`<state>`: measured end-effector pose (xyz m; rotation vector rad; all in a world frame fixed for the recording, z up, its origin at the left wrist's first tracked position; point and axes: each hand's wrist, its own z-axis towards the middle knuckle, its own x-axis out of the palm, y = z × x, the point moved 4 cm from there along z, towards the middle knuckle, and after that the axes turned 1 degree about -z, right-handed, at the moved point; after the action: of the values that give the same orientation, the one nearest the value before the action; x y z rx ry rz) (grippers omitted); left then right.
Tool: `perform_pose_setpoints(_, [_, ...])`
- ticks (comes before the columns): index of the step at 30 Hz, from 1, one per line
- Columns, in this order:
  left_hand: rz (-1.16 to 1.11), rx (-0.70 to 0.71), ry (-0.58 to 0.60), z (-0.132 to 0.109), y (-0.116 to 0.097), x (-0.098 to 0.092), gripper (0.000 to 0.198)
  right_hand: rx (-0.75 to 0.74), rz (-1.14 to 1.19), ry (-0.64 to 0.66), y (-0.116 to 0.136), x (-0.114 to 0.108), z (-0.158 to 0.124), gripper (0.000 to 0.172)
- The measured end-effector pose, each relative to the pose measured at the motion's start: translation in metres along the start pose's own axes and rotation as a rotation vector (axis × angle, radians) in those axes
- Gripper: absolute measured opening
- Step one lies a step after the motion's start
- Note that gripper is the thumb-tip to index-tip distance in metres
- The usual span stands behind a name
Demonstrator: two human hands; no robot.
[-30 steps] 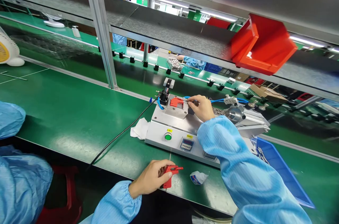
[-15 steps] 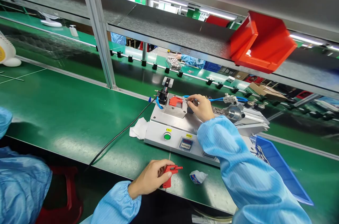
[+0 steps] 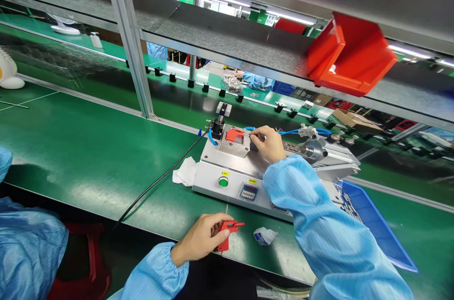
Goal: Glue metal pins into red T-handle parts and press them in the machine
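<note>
My left hand is closed around a red pistol-shaped plastic part at the bench's front edge. Farther back, my right hand pinches a thin metal pin, whose far end meets a second red plastic part. That part lies in the metal fixture block on a silver bench machine. My fingers hide the near end of the pin. A black clamp post with a metal head stands just left of the block.
A small white bottle lies in front of the machine, and a white cloth at its left. The blue tray at right holds metal parts. Overhead, a red bin sits on the shelf. A co-worker's blue sleeve is at left.
The camera view has shifted very slightly. Both hands keep their places, with the red part in the left and the right at the fixture.
</note>
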<state>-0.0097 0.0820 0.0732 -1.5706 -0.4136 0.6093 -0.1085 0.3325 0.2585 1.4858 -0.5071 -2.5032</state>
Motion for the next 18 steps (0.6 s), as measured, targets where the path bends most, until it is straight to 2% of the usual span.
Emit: perform_pose_setpoints(18, [0.023,0.019,0.0,-0.0008,-0.0016,0.0002,0.04,-0.009,0.012,-0.007,-0.0002,0.0023,-0.002,0.017])
